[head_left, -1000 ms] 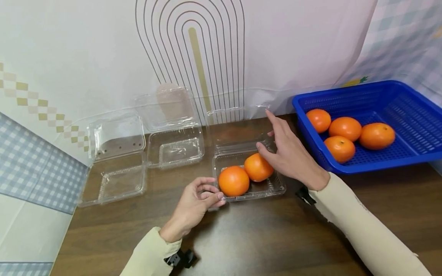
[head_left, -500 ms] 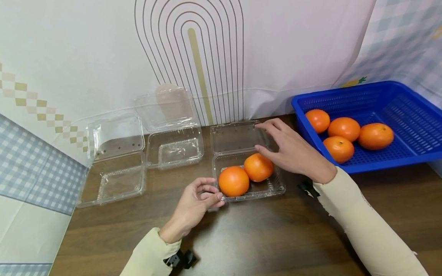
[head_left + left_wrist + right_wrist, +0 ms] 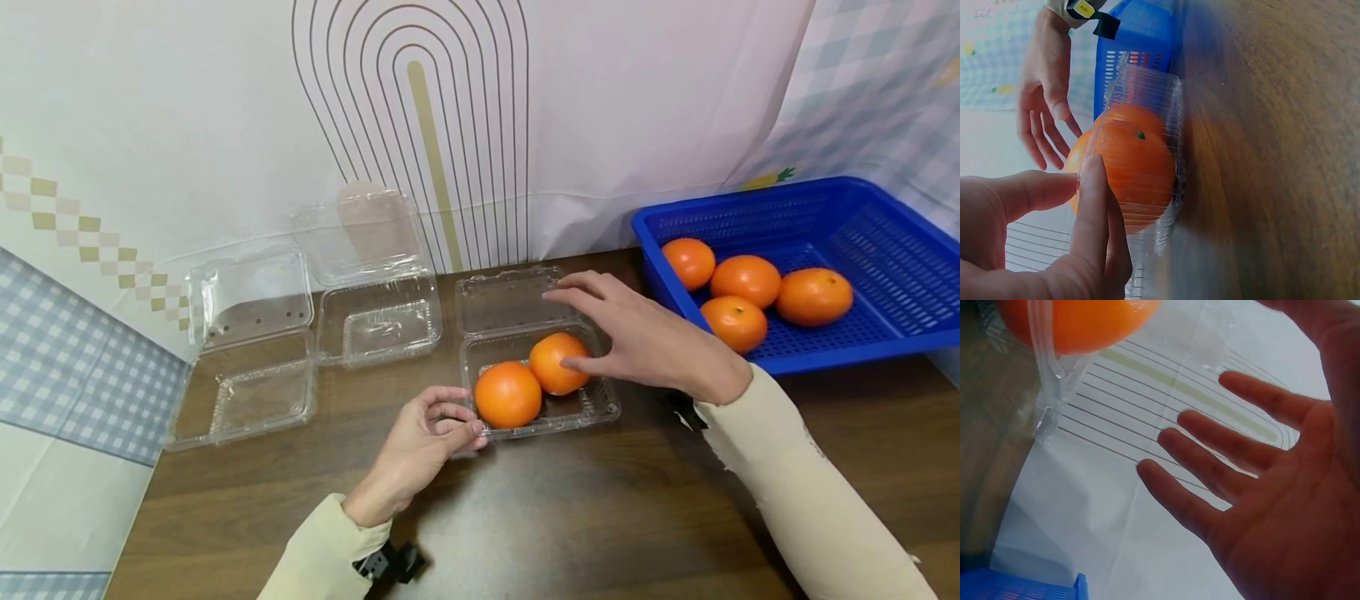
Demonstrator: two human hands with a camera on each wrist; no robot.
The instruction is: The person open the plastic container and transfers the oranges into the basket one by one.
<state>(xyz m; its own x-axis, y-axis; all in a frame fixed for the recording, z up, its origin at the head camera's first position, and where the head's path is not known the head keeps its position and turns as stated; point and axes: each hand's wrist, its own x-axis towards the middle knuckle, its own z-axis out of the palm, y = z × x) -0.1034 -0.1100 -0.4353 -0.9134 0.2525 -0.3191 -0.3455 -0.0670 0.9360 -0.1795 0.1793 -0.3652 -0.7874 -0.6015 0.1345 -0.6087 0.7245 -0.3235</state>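
A clear plastic clamshell container [image 3: 555, 427] lies unfolded on the table, its lid [image 3: 510, 300] tipped back flat behind the base. Two oranges sit side by side in the base, a left orange [image 3: 507, 395] and a right orange [image 3: 557, 367]. My left hand [image 3: 431, 446] pinches the base's rim at the front left corner between thumb and fingers, as the left wrist view also shows beside the orange [image 3: 1135, 172]. Above the container's right side hovers my right hand [image 3: 637, 333], fingers spread and holding nothing, its thumb overlapping the right orange in the head view.
To the right stands a blue basket [image 3: 795, 364] with several oranges [image 3: 746, 282] in its left part. Two more unfolded clear containers rest on the left, a nearer container [image 3: 262, 396] and a farther container [image 3: 382, 325]. A patterned cloth [image 3: 600, 108] hangs behind the table.
The container's lid has dropped from upright to lying back flat. My right hand has come away from the lid, moving slightly right and nearer. The left hand has stayed at the rim.
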